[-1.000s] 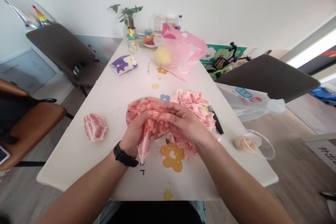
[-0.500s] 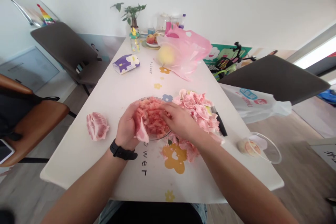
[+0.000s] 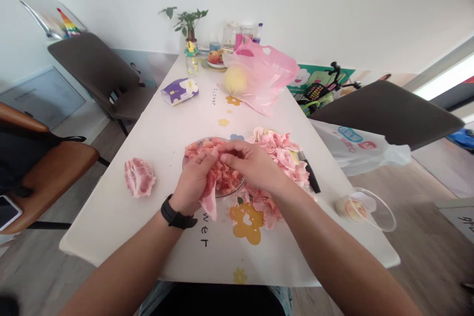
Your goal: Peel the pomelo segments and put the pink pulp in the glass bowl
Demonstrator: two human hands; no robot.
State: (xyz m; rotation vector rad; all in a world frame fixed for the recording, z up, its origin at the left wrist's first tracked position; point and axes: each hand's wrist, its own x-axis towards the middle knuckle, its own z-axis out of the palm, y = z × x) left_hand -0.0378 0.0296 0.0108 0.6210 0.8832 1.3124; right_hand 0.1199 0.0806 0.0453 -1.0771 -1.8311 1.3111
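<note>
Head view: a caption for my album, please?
Left hand and right hand pull pomelo pulp apart over a glass bowl, beside heaped membranes.

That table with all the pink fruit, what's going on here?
A person is working with bare hands over a glass bowl of pink pomelo flesh. Their left hand grips a clump with pale membrane hanging from it, and their right hand presses on the same clump. Peeled membranes are heaped on the white table beside the bowl. A peeled pomelo sits on the other side, and a whole pomelo lies in a pink plastic bag farther along.
</note>
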